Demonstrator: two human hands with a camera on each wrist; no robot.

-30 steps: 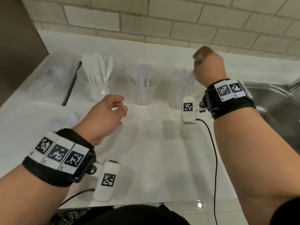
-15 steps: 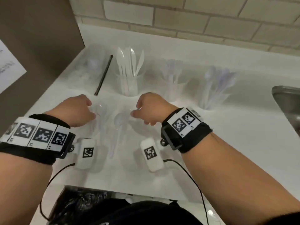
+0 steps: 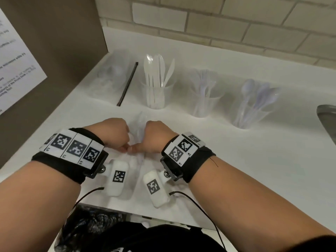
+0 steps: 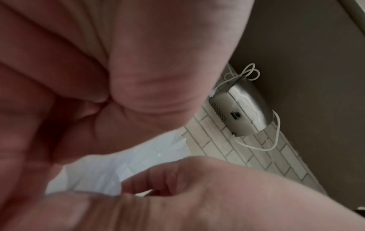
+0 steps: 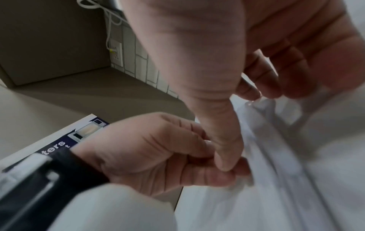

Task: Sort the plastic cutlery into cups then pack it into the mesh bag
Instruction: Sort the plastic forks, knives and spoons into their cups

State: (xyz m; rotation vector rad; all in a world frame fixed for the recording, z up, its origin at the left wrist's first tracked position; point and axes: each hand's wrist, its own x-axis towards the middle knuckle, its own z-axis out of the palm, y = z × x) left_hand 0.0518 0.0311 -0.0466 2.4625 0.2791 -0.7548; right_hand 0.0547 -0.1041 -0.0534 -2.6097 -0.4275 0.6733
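White counter (image 3: 236,160) — cups of knives (image 3: 156,95), forks (image 3: 204,100), spoons (image 3: 252,110).

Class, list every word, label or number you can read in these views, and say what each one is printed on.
"ters": white letters on the dark blue box behind the left hand; the start of the word is hidden.
"R1", "R2": on the right wristband.
Paper notice on the left wall: too blurred to read.
Square wristband codes: patterns, not text.

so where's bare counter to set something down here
Bare counter runs right of the right hand, in front of the fork cup and spoon cup, up to the sink. It is crowded between both hands, where the clear spoons lie, and around the left hand.
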